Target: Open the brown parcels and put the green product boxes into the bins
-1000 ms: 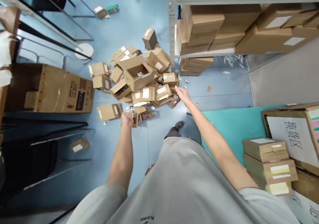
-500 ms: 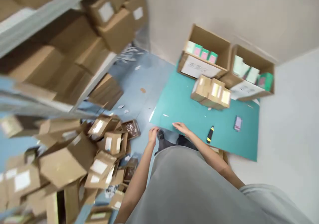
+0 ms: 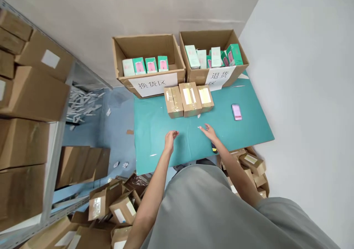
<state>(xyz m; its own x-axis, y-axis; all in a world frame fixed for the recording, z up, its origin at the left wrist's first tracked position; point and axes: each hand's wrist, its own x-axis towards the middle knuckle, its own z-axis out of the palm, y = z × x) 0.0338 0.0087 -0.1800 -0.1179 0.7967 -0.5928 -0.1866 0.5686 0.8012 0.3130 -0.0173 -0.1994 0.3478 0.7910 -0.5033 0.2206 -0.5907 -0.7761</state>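
Observation:
Both hands hover over the green-topped table [image 3: 151, 131], in front of three small taped cardboard boxes [image 3: 190, 99] standing in a row. My left hand [image 3: 169, 140] holds nothing; its fingers stretch to the right, a little apart. Facing it, my right hand [image 3: 209, 132] is empty too, with thumb and fingers spread. A utility knife [image 3: 214, 148] with black and yellow parts lies partly hidden under my right wrist. Farther right on the tabletop is a phone [image 3: 236, 112].
At the back stand two open cartons, the left carton [image 3: 125, 80] and the right carton [image 3: 243, 61], holding green-and-white product boxes [image 3: 192, 56]. Shelving [image 3: 56, 145] with cardboard boxes is on the left. Discarded cartons [image 3: 121, 208] lie below it; a box of parcels [image 3: 253, 164] sits front right.
My view has swung to the right, toward the table. Both hands have moved from its front edge to above the tabletop, nearer the small boxes.

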